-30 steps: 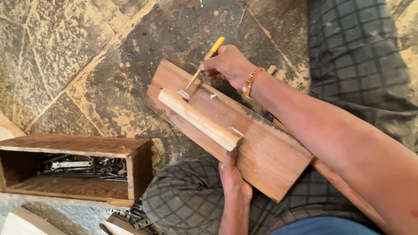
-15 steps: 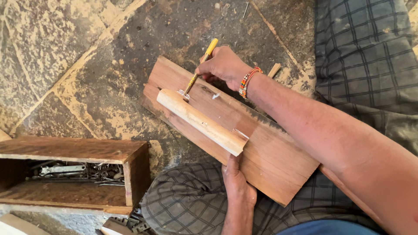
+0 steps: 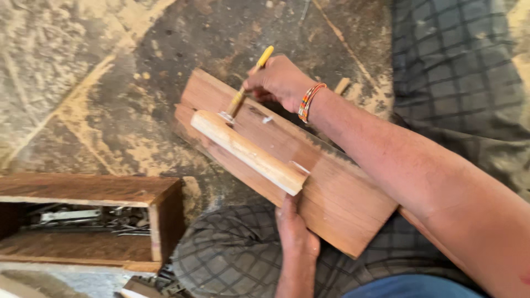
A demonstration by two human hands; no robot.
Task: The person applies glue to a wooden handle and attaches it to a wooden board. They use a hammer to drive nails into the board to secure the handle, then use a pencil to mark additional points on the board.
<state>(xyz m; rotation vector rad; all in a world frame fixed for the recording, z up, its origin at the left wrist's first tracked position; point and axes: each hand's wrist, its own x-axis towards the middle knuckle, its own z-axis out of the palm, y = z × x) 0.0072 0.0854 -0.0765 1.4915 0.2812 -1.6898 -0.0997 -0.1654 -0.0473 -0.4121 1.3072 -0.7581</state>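
Note:
A reddish wooden board [image 3: 331,193] lies slanted across my lap, with a pale rounded wooden handle [image 3: 248,152] lying along it on small metal brackets. My right hand [image 3: 279,83], with a beaded bracelet on the wrist, grips a yellow-handled screwdriver [image 3: 248,83]. The screwdriver tip rests at the bracket by the handle's far end. My left hand [image 3: 295,229] holds the board's near edge, just below the handle's near end.
An open wooden box [image 3: 160,215] with metal tools inside sits at the lower left. The stone floor [image 3: 110,83] is dusted with sawdust. My legs in checked cloth [image 3: 452,66] flank the board.
The view has drifted slightly, so the board and box sit a little lower and to the left in the picture. My right hand keeps the screwdriver at the same bracket.

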